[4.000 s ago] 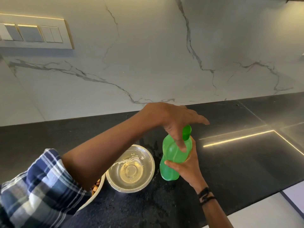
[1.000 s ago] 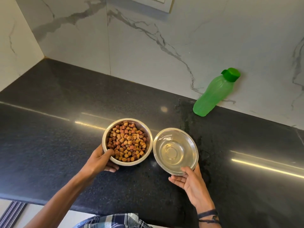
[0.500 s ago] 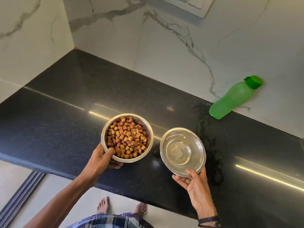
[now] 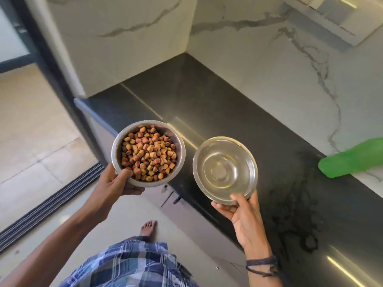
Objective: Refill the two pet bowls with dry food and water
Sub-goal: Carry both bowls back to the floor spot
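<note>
Two steel bowls hang in the air at the edge of the black counter point(image 4: 207, 96), with a green bottle point(image 4: 352, 158) standing back by the wall. Left hand point(image 4: 113, 185) grips the kibble bowl point(image 4: 148, 153) by its rim, thumb inside. Right hand point(image 4: 241, 212) pinches the water bowl point(image 4: 225, 169) at its near rim.

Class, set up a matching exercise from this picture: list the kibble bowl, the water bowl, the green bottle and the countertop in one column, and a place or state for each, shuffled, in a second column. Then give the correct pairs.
Column A
1. kibble bowl
2. water bowl
3. green bottle
4. countertop

Column B
a. dark, with wet splashes
b. held in the right hand
c. standing by the marble wall
d. held in the left hand

Pairs: 1-d, 2-b, 3-c, 4-a
</note>
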`<state>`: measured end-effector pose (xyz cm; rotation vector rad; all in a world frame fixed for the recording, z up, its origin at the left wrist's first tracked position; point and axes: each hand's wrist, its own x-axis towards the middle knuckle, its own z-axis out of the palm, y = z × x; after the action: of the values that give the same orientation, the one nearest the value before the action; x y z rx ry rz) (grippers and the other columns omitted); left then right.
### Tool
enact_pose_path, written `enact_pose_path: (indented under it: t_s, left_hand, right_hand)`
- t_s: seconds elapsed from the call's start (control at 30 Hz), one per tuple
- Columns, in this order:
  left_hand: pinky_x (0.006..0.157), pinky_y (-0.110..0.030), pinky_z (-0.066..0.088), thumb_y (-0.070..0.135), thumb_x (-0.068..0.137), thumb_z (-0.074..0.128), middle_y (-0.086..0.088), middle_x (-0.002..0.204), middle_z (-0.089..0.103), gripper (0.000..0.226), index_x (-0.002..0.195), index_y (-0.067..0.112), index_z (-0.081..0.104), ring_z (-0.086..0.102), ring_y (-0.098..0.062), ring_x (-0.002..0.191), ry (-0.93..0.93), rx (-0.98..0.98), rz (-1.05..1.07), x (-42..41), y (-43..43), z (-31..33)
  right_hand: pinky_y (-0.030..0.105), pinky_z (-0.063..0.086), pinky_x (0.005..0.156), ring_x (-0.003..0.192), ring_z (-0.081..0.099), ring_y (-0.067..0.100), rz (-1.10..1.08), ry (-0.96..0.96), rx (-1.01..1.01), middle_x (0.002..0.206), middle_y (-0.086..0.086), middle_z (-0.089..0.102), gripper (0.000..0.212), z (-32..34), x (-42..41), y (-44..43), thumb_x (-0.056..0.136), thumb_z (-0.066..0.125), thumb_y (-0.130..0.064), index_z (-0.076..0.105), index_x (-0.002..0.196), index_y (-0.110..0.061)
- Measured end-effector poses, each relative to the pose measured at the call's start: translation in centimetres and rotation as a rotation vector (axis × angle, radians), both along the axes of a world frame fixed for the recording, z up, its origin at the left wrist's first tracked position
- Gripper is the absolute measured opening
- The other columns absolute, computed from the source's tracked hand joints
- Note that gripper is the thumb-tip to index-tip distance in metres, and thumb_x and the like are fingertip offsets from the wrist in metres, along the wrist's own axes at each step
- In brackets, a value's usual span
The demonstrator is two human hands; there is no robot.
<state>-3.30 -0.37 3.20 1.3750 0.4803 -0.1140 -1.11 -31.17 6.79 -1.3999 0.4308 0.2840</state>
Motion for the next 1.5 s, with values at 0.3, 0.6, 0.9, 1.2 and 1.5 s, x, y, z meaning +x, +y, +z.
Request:
enact_pose_path:
  t_s: [0.3, 0.6, 0.9, 1.2, 1.5]
  left_hand:
    - [0.064, -0.037, 0.063, 0.004, 0.101, 0.041, -0.026, 0.092, 0.070, 0.025, 0.124, 0.010, 0.046, 0.071, -0.039, 0.072, 0.022, 0.030, 0.405, -10.6, 7.6, 0.1]
    - [0.063, -0.038, 0.062, 0.004, 0.100, 0.043, -0.022, 0.101, 0.068, 0.024, 0.121, 0.014, 0.050, 0.072, -0.037, 0.074, 0.065, 0.040, 0.791, -17.3, 19.8, -1.2]
    - [0.063, -0.040, 0.061, 0.006, 0.099, 0.045, -0.017, 0.104, 0.068, 0.027, 0.122, 0.019, 0.047, 0.072, -0.034, 0.077, 0.141, 0.043, 1.013, -20.3, 34.2, -1.0]
    - [0.057, -0.034, 0.061, 0.003, 0.097, 0.048, -0.020, 0.106, 0.067, 0.031, 0.126, 0.015, 0.047, 0.072, -0.034, 0.076, 0.141, -0.008, 1.236, -18.1, 43.3, -1.9]
    - [0.059, -0.035, 0.062, 0.003, 0.097, 0.048, -0.023, 0.103, 0.068, 0.029, 0.124, 0.011, 0.048, 0.071, -0.036, 0.073, 0.115, -0.044, 1.340, -12.6, 51.5, -1.8]
  right_hand:
    - [0.038, 0.061, 0.063, 0.068, 0.069, 0.038, 0.410, -0.006, -0.022, 0.091, 0.024, 0.072, 0.051, 0.9, 0.4, 12.4, 0.095, 0.042, 0.002, 0.045, 0.134, -0.031]
    - [0.061, 0.054, 0.088, 0.058, 0.066, 0.030, 0.716, 0.010, -0.023, 0.093, 0.022, 0.069, 0.050, 0.4, 1.4, 30.0, 0.094, 0.041, 0.004, 0.047, 0.133, -0.027]
    - [0.045, 0.062, 0.070, 0.059, 0.066, 0.032, 0.822, 0.050, 0.009, 0.092, 0.018, 0.072, 0.054, -1.0, 2.0, 48.1, 0.091, 0.045, 0.005, 0.047, 0.133, -0.030]
    - [0.047, 0.060, 0.065, 0.047, 0.057, 0.027, 0.989, 0.085, 0.034, 0.083, 0.015, 0.070, 0.054, -2.2, 6.1, 61.8, 0.091, 0.042, 0.009, 0.051, 0.119, -0.036]
    - [0.056, 0.058, 0.074, 0.047, 0.057, 0.027, 1.136, 0.094, 0.073, 0.088, 0.018, 0.070, 0.056, -2.3, 12.0, 74.7, 0.091, 0.043, 0.008, 0.047, 0.126, -0.035]
